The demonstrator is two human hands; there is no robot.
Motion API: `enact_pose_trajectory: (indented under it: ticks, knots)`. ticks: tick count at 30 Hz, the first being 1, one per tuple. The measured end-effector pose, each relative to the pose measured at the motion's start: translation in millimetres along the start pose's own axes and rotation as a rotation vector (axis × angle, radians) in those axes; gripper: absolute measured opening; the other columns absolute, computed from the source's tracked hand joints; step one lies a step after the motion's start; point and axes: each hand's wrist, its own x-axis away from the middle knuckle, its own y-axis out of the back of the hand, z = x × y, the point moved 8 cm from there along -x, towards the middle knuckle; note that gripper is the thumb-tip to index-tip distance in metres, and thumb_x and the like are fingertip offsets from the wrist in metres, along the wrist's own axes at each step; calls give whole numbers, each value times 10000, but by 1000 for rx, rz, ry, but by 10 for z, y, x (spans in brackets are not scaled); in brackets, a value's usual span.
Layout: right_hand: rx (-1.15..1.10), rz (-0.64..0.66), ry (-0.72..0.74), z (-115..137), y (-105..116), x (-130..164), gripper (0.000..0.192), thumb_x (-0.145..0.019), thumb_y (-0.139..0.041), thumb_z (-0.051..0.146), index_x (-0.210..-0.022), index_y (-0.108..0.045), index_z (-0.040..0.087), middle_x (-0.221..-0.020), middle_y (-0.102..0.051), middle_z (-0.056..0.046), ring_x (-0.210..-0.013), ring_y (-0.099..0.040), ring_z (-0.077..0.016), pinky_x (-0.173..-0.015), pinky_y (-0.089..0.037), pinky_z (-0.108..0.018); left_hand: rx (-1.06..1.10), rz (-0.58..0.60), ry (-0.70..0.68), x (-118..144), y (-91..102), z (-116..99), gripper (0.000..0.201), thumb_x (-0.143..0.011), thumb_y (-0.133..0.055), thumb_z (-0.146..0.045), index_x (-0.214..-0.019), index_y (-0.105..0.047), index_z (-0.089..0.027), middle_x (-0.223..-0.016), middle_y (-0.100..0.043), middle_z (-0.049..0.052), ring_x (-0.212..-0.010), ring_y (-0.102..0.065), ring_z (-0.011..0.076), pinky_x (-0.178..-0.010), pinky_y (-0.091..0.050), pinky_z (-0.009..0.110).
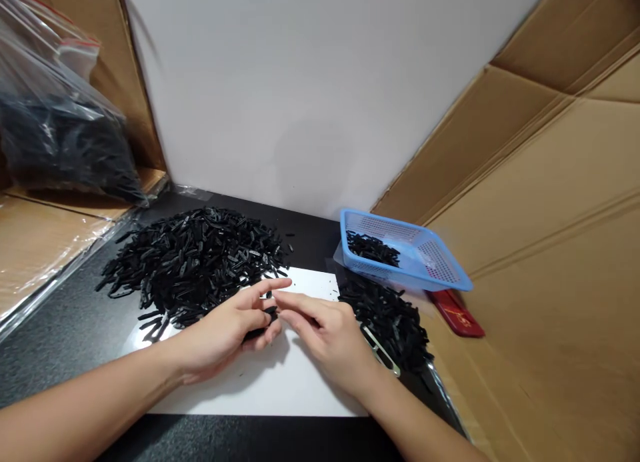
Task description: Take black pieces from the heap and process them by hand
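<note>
My left hand [227, 332] is curled, palm partly up, around a few small black strip-shaped pieces [271, 311], its index finger stretched out above them. My right hand [330, 325] meets it from the right, thumb and fingers drawn together at the left fingertips. Whether a piece sits in that pinch is hidden. Both hands are over a white sheet [280, 389]. Beyond the left hand spreads a large pile of black pieces [200, 262]. A smaller black pile [393, 322] lies beside the right hand, with a pale slotted metal tool [383, 352] against it.
A blue perforated basket [415, 279] holding more black pieces stands behind the right pile. Next to it lies a red flat object [457, 315]. At the left is a clear plastic bag [60, 142] of dark pieces. Cardboard [560, 202] walls the right side.
</note>
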Motion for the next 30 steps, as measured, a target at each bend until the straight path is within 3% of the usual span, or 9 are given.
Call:
enact_pose_trajectory:
  ticks: [4, 7, 11, 14, 19, 24, 30]
  knots:
    - [-47, -23, 37, 5, -78, 7, 270, -898, -578, 128, -1086, -745, 225, -925, -793, -51, -816, -731, -189, -781, -557, -282, -61, 4, -19, 13, 3, -11, 721, -789, -530, -113, -1475, -327, -207, -668, -574, -27, -615, -435, 121, -578, -282, 245]
    - [-96, -56, -29, -31, -49, 15, 209, -878, -602, 148, -981, -772, 212, -769, -766, -32, -675, -685, -170, -686, -539, -270, -100, 17, -21, 30, -33, -38, 731, -788, -526, -124, -1482, -311, -203, -652, -561, -36, -614, -417, 126, -576, -274, 252]
    - [-103, -138, -232, -150, 44, 47, 150, -835, -650, 245, -806, -775, 168, -465, -457, 63, -424, -389, -96, -451, -344, -232, -88, -22, 27, 46, -41, -38, 619, -760, -524, -92, -1368, -457, -188, -698, -572, -28, -639, -434, 122, -583, -290, 243]
    - [-176, -196, -321, -220, 127, 79, 178, -825, -642, 282, -803, -762, 152, -499, -332, 78, -454, -321, -92, -460, -278, -238, -56, -30, 48, 38, -30, -22, 451, -763, -556, -81, -1204, -582, -171, -751, -591, -10, -667, -461, 111, -611, -323, 229]
    - [-266, -222, -357, -257, 199, 107, 189, -804, -661, 316, -842, -771, 166, -525, -351, 68, -491, -333, -106, -485, -280, -250, -17, -26, 38, 5, -3, -2, 259, -797, -619, -93, -1044, -652, -164, -835, -627, 0, -661, -486, 77, -652, -367, 206]
    - [-330, -218, -380, -262, 211, 118, 187, -788, -675, 318, -834, -764, 160, -525, -351, 70, -489, -324, -103, -482, -264, -251, -22, -58, 41, 0, 2, -16, 208, -831, -647, -136, -1039, -648, -154, -823, -649, 4, -618, -474, 63, -602, -358, 182]
    - [-302, -214, -350, -243, 213, 109, 167, -812, -652, 311, -817, -718, 158, -537, -355, 72, -500, -331, -102, -499, -285, -250, -56, -114, 41, -5, 51, -13, 181, -834, -685, -255, -972, -654, -142, -718, -612, -11, -518, -361, 50, -494, -250, 172]
